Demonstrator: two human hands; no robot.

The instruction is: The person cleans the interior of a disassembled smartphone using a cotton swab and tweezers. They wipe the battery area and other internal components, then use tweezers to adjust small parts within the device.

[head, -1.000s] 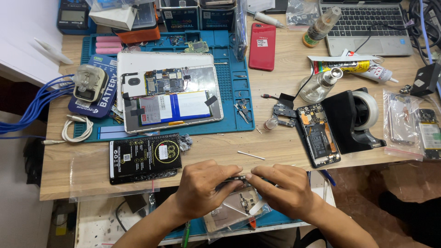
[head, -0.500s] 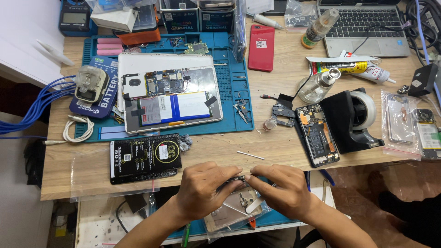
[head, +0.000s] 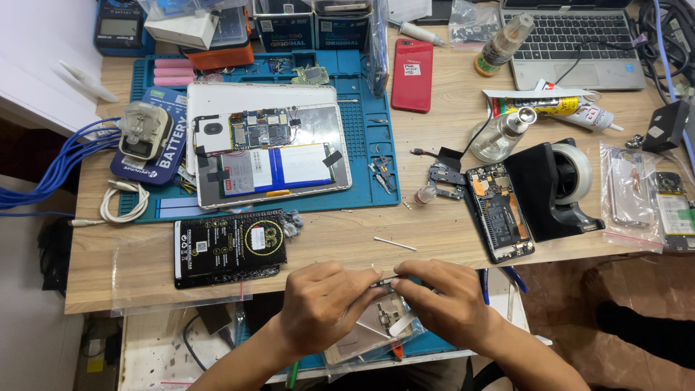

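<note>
My left hand (head: 322, 304) and my right hand (head: 445, 300) meet just below the desk's front edge, both pinching a small thin metal part (head: 385, 282) between fingertips. Under the hands lies a phone frame in a clear plastic bag (head: 369, 337) on a lower shelf. An opened tablet (head: 271, 152) with its circuit board and white battery showing rests on the blue work mat (head: 369, 137) further back. A black flat box (head: 228, 246) lies just left of my left hand on the wooden desk (head: 347, 235).
An opened phone (head: 499, 213) lies right of centre beside a black tape dispenser (head: 561, 188). A red phone (head: 413, 76), a laptop (head: 572, 36), glue tubes (head: 557, 105), a glass bottle (head: 503, 134), bagged parts (head: 644, 195) and blue cables (head: 43, 174) surround the mat.
My hands stay together at the desk's front edge, the fingers shifting slightly on the small part. Nothing else has moved.
</note>
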